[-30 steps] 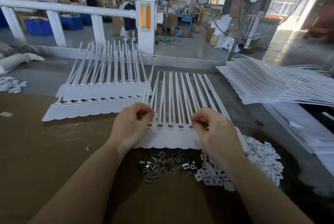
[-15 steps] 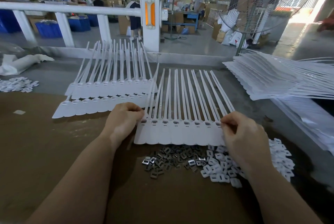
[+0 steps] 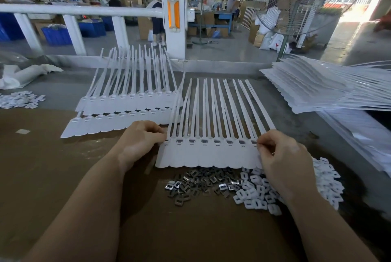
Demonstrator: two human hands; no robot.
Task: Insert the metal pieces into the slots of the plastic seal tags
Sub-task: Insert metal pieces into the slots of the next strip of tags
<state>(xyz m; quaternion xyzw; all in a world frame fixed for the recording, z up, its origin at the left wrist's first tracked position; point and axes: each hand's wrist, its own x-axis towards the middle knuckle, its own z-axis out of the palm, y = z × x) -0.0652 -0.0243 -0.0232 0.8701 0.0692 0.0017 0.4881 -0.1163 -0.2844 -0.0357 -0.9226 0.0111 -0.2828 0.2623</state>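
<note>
Between both hands (image 3: 211,145), slotted seal tags (image 3: 208,153) hold metal pieces (image 3: 191,183)

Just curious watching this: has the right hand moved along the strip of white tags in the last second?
Yes. The right hand has slid rightward, from mid-strip to the right end of the strip of tags, above the pile of white caps.

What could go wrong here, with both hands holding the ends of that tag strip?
1. The left hand and right hand pinch only the ends of the tag strip; lifted, its middle may sag and seated metal pieces could drop out.
2. The strip's near edge sits at the loose metal pieces; dragging it could scatter them into the white plastic caps.
</note>
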